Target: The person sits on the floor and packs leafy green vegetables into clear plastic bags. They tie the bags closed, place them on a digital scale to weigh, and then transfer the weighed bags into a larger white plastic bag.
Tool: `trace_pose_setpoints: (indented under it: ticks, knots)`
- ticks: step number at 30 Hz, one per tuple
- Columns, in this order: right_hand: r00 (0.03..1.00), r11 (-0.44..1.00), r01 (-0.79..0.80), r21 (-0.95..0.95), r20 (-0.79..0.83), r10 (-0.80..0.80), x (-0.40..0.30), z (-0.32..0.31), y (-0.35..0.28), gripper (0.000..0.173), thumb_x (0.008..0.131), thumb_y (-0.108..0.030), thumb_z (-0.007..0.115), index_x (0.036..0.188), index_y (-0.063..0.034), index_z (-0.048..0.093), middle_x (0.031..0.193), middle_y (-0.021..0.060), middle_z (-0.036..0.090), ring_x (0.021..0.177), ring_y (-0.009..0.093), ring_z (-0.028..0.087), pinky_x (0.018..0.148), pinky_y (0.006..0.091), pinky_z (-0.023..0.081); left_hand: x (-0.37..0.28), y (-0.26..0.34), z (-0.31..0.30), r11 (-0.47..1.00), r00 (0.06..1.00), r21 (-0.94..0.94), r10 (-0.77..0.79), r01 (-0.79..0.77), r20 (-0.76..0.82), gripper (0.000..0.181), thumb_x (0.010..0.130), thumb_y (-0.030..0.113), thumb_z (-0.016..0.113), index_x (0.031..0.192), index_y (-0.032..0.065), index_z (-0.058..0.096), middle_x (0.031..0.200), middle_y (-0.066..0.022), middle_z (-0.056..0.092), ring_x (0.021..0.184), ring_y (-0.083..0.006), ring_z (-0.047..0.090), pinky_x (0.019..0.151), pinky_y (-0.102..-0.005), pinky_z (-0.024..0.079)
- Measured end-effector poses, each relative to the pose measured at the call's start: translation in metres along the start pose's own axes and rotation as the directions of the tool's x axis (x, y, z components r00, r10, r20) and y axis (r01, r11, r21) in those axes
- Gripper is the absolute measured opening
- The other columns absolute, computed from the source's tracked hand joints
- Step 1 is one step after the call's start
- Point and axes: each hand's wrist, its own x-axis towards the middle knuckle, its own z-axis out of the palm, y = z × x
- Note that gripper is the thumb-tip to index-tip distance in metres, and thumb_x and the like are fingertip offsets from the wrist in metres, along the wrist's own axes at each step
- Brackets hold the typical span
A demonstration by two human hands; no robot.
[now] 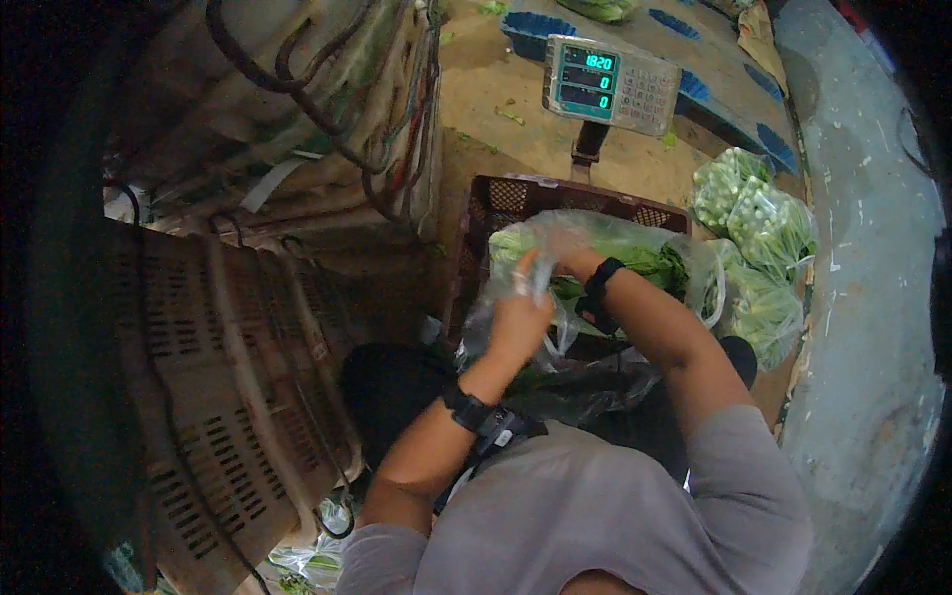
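Observation:
A clear plastic bag (669,230) of leafy green vegetables (654,264) lies in a dark brown plastic crate (573,195) before me. My left hand (520,320) grips gathered plastic over the near left part of the bag. Close beside it, my right hand (569,249) is also on the plastic, with its fingers blurred and partly hidden behind the film. A loop of the bag stands up at its right end. Just behind the crate rises the lit display of a digital scale (613,85). The scale's base is hidden.
Bagged green vegetables (770,223) lie right of the crate, beside a grey ledge (863,335). Stacked slatted plastic crates (216,357) and dark metal hooks (297,89) crowd the left. A blue plastic tray (535,36) and leaf scraps are on the floor behind the scale.

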Motion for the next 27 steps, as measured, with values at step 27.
trace_pose_setpoints:
  ticks: [27]
  knots:
    - [0.989, 0.998, -0.009, 0.054, 0.151, 0.001, -0.020, -0.014, -0.009, 0.036, 0.067, -0.016, 0.063, 0.102, -0.0084, 0.062, 0.091, 0.0144, 0.063, 0.085, 0.033, 0.059, 0.074, 0.0455, 0.043, 0.089, -0.143, 0.032, 0.940, 0.964, 0.313, -0.051, 0.135, -0.260, 0.018, 0.079, 0.016, 0.055, 0.076, -0.0009, 0.060, 0.080, -0.0237, 0.060, 0.077, -0.0402, 0.058, 0.067, -0.0460, 0.046]
